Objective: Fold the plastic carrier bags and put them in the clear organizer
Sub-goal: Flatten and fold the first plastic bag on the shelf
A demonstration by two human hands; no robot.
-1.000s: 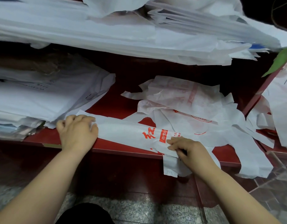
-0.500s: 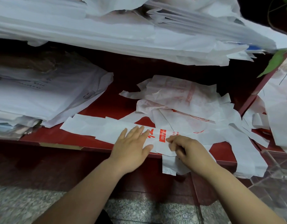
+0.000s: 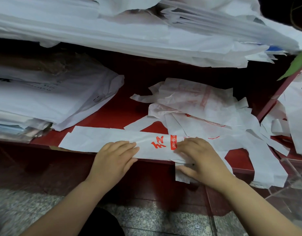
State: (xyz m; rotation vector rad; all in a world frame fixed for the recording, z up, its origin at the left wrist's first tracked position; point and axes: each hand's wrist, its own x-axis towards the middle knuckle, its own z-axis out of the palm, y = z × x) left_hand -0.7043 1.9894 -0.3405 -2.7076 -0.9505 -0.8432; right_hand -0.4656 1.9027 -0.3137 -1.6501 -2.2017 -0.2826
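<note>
A white plastic carrier bag (image 3: 102, 139), folded lengthwise into a long narrow strip with red characters printed near its right end, lies flat along the front edge of a red shelf (image 3: 116, 113); a short end of it hangs down over that edge at the right. Just behind and to the right, a loose heap of bags (image 3: 198, 103), white with faint red print, lies crumpled and unfolded, handles splayed toward the front; one bag droops over the shelf edge. The clear organizer (image 3: 298, 169), with transparent walls, stands at the far right, beside that drooping bag.
</note>
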